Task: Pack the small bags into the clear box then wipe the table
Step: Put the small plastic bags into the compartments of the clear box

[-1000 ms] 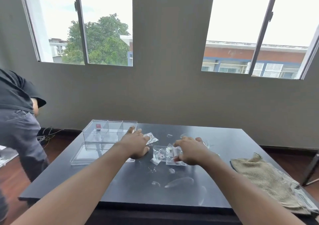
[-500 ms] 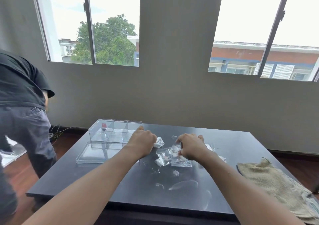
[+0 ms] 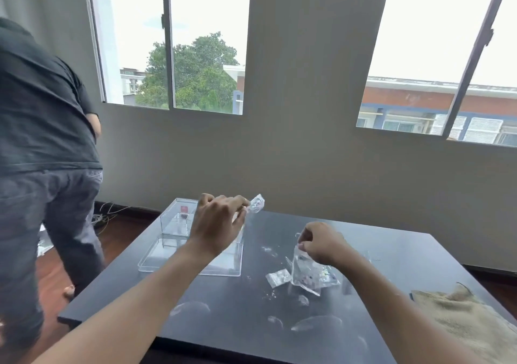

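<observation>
Left grip [image 3: 221,218] is pinching one small clear plastic bag [image 3: 256,203] above the compartmented clear plastic box [image 3: 175,221] at the dark table's [image 3: 240,302] far left corner; right grip [image 3: 321,242] is pinching another bag [image 3: 305,272] mid-table. Several bags are remaining; wiping is outstanding.

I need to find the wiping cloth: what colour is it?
Beige, a sandy tan cloth; the head view shows it.

A clear box [image 3: 179,221] with dividers stands open at the table's [image 3: 223,324] far left corner, its flat lid [image 3: 223,264] lying just in front. 1 small bag [image 3: 256,204] is pinched aloft beside the box; 2 more [image 3: 307,275] [image 3: 277,277] sit mid-table. A tan cloth [image 3: 470,321] lies at the right edge.
</observation>
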